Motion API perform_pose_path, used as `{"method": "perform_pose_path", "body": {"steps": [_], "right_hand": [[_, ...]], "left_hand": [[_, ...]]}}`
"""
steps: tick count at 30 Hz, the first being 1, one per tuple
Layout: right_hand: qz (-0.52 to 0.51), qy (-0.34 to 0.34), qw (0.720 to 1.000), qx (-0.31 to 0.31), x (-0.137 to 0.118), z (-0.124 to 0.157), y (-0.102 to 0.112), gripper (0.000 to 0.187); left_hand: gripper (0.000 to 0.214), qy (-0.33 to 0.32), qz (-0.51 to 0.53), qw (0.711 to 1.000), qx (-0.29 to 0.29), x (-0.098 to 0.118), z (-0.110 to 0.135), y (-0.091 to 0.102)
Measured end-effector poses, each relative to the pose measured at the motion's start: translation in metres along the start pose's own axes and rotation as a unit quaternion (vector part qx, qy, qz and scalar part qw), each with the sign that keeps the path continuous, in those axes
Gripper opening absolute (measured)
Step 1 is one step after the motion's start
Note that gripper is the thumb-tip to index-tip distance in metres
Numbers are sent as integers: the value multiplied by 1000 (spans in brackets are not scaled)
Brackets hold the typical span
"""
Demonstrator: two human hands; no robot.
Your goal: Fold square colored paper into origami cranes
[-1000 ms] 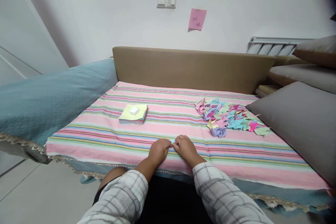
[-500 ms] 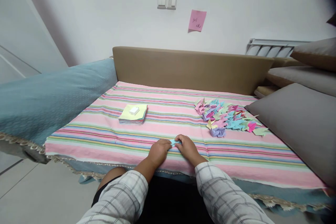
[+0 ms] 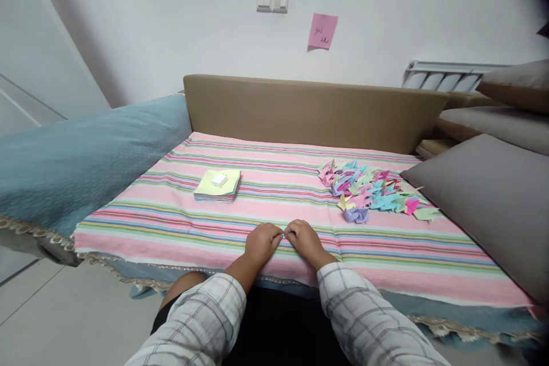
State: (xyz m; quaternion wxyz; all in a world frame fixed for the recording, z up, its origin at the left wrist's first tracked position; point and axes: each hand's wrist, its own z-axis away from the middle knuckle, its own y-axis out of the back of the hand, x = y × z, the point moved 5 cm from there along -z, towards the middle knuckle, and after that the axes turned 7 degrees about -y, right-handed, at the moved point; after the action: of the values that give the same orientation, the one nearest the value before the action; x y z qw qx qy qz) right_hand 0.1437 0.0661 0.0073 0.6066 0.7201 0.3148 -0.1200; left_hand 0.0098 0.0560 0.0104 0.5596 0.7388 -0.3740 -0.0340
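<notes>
Close together over the front of the striped cloth, my left hand (image 3: 263, 243) and my right hand (image 3: 303, 240) pinch a small piece of light blue folded paper (image 3: 283, 235). Only a sliver of it shows between the fingertips, so its shape is hidden. Both hands are closed, thumbs against fingers. To the right and farther back lies a pile of folded paper cranes (image 3: 373, 189) in several colours. Off to the left is a stack of square paper (image 3: 210, 190), yellow on top, with a small white block (image 3: 219, 180) resting on it.
Pink striped cloth (image 3: 274, 160) covers the seat, with a brown backrest (image 3: 313, 114) behind. Grey cushions (image 3: 484, 200) are piled along the right side. A blue-covered armrest (image 3: 94, 154) bounds the left. A pink note (image 3: 322, 31) and switches (image 3: 273, 0) are on the wall.
My fingertips have drawn closer together around the blue paper, so less of it shows. My left hand has turned slightly. The cranes and paper stack stay in place.
</notes>
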Motion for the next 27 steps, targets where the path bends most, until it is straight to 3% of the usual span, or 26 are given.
{"method": "perform_pose_path", "body": {"steps": [9, 17, 27], "right_hand": [[22, 52, 998, 2, 1, 5, 4, 10], [68, 120, 990, 20, -3, 11, 5, 13], [91, 162, 982, 13, 3, 18, 2, 20]], "left_hand": [[14, -22, 1, 998, -55, -3, -6, 5], [17, -110, -31, 990, -79, -2, -7, 2], [21, -69, -43, 993, -83, 2, -1, -1]]}}
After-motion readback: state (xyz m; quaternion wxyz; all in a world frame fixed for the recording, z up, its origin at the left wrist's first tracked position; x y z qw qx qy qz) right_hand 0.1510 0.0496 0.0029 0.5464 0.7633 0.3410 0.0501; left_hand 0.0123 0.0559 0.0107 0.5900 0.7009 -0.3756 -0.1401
